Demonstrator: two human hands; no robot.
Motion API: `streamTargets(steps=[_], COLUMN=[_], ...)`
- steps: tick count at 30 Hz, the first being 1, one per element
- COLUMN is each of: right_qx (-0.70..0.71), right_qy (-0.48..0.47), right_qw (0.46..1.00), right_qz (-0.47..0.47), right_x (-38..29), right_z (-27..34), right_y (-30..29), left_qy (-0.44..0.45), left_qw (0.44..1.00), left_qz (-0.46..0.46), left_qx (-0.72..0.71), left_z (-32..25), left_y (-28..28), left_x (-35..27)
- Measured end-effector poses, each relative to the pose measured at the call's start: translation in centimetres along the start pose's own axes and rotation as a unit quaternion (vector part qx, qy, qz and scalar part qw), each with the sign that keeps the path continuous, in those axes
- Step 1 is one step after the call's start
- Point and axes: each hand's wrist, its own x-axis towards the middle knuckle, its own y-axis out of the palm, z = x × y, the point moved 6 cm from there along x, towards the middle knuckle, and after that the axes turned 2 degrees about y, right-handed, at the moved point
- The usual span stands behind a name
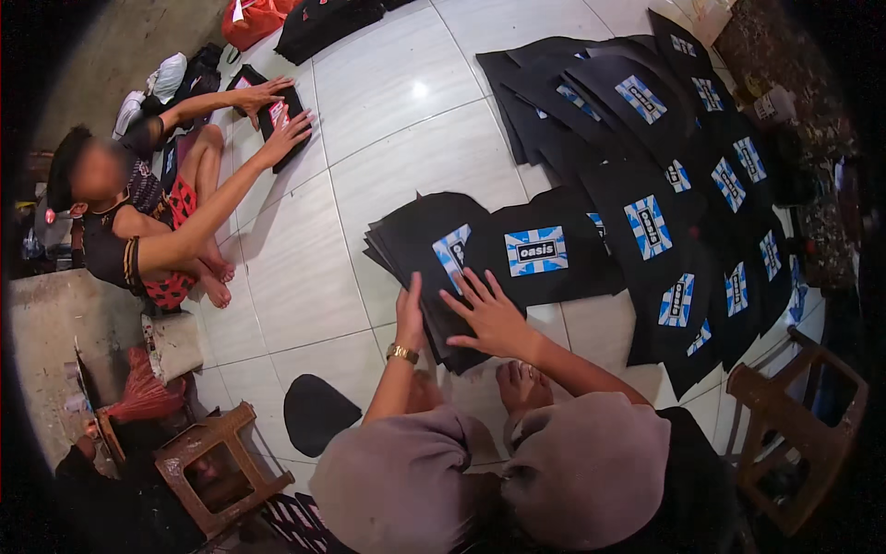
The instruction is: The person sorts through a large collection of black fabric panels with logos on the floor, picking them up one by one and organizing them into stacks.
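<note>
A fanned stack of black fabric pieces point(415, 242) lies on the floor before my knees. Its top piece bears a blue-and-white printed panel point(451, 249) with writing. My right hand point(493, 315) rests flat on the stack with its fingers spread, partly over that panel. Along the stack's left edge stands my left hand point(410, 318), touching the side, with a gold-coloured watch point(403, 353) on the wrist. Just right of the stack, another black piece point(554, 270) carries a whole printed panel point(536, 251).
Many overlapping black printed pieces point(602, 138) spread across the tiles at right. A seated person point(159, 208) at left has both hands on a black folded item point(287, 138). Brown stools point(208, 471) stand at both sides. A plain black piece point(320, 415) lies near my left knee.
</note>
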Motion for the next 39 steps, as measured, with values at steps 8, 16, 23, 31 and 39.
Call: streamTargets(steps=[8,16,23,31,39], right_qx=[-0.259,-0.130,-0.259,-0.252,-0.115], right_qy=[0.247,0.238,0.341,0.170,0.230], right_qw=[0.930,0.962,0.901,0.945,0.960], right_qz=[-0.081,0.039,-0.071,-0.117,0.111], right_x=[-5.1,-0.4,-4.3,-1.2,4.9], right_z=[-12.5,-7.7,-12.1,-10.1,0.0], right_y=[-9.2,-4.3,-7.1,-4.5,-0.2], left_qy=[0.112,0.130,0.090,0.110,0.108], left_qw=[0.979,0.982,0.992,0.990,0.992], left_qz=[-0.016,-0.011,-0.006,-0.008,0.041], left_qx=[0.168,0.135,0.093,0.092,0.056], left_z=[0.9,1.5,1.7,2.0,0.1], left_y=[-1.6,-2.3,-2.4,-2.9,-2.1], left_x=[1.4,1.6,1.3,1.9,1.1])
